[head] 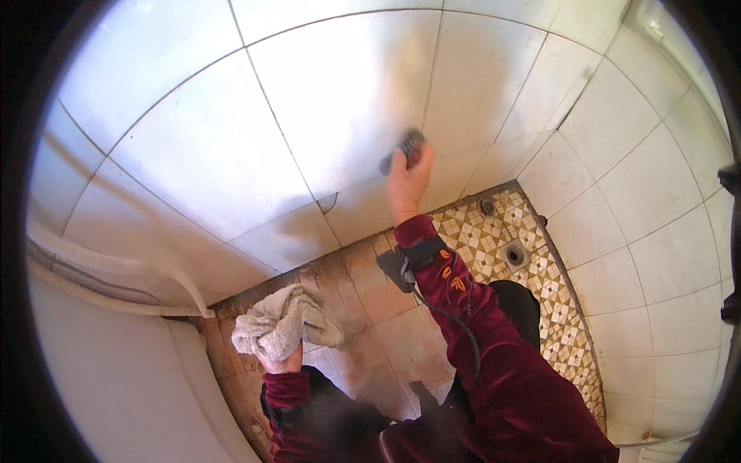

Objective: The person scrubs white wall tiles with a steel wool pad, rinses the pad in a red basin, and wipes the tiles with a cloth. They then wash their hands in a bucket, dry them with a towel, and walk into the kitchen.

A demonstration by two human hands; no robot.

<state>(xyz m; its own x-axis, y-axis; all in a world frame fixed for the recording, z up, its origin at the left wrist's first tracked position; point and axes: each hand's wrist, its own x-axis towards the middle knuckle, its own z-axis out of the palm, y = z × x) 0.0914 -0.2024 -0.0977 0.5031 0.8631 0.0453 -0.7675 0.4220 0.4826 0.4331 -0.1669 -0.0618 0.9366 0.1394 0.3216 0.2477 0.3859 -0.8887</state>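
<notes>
My right hand (pixel 408 184) is stretched forward and grips a dark scrubbing brush (pixel 412 140), which is blurred. The brush is at the white tiled wall (pixel 359 98), low down near a horizontal joint; whether its bristles touch the tile cannot be told. My left hand (pixel 283 363) is lower left and holds a bunched beige terry cloth (pixel 281 324) above the floor. The cloth hides most of its fingers. A chipped or cracked spot (pixel 328 204) shows in the wall tile left of the brush.
Reddish floor tiles (pixel 379 292) lie below me. At right, a mosaic-tiled strip (pixel 474 246) has a square drain (pixel 514 255) and a round fitting (pixel 486 207). A corrugated white hose (pixel 116 257) runs along the left wall beside a white appliance or panel (pixel 121 370). A cable (pixel 463 333) hangs from my right sleeve.
</notes>
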